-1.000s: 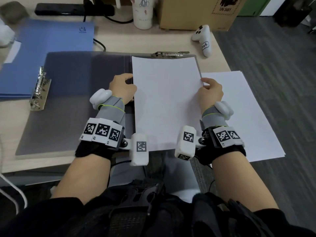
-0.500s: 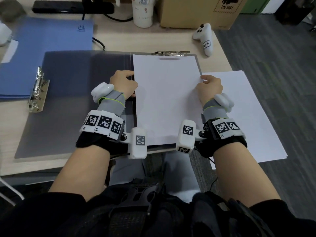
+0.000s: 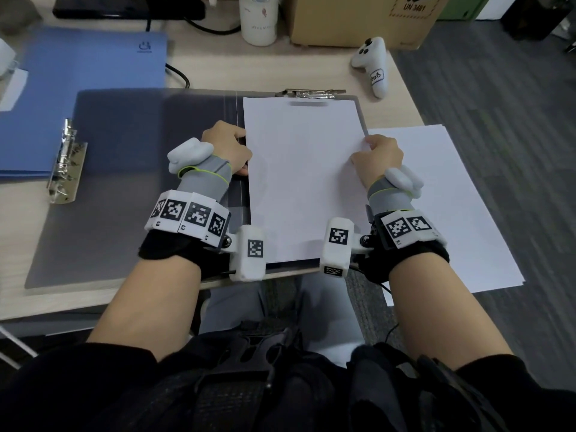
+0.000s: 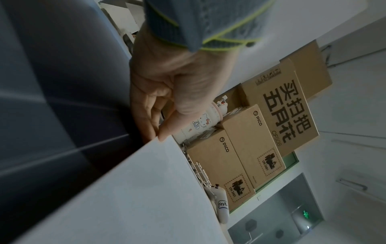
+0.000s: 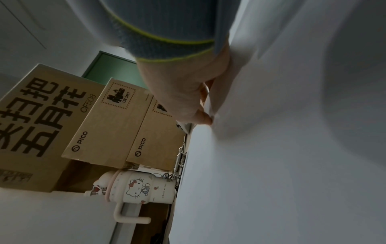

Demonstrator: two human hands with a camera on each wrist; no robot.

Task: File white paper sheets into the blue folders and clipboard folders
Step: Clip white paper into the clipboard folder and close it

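A white paper sheet (image 3: 304,179) lies on the right half of an open grey clipboard folder (image 3: 124,182), its top edge just below the metal clip (image 3: 311,93). My left hand (image 3: 229,148) pinches the sheet's left edge between thumb and fingers; the left wrist view shows that hand (image 4: 158,132) on the sheet (image 4: 135,198). At the right edge my right hand (image 3: 375,152) pinches the paper, and the right wrist view shows this hand (image 5: 205,118) gripping the sheet (image 5: 271,165). A blue folder (image 3: 84,85) with a metal binder clip (image 3: 64,163) lies at the far left.
A stack of white paper (image 3: 452,207) overhangs the desk's right edge. A white controller (image 3: 372,65), a white mug (image 3: 258,20) and cardboard boxes (image 3: 358,20) stand at the back. A black cable (image 3: 177,73) runs behind the folders.
Both hands have slid the sheet forward on the clipboard, so its top edge now sits close under the metal clip. The grips on both edges are unchanged.
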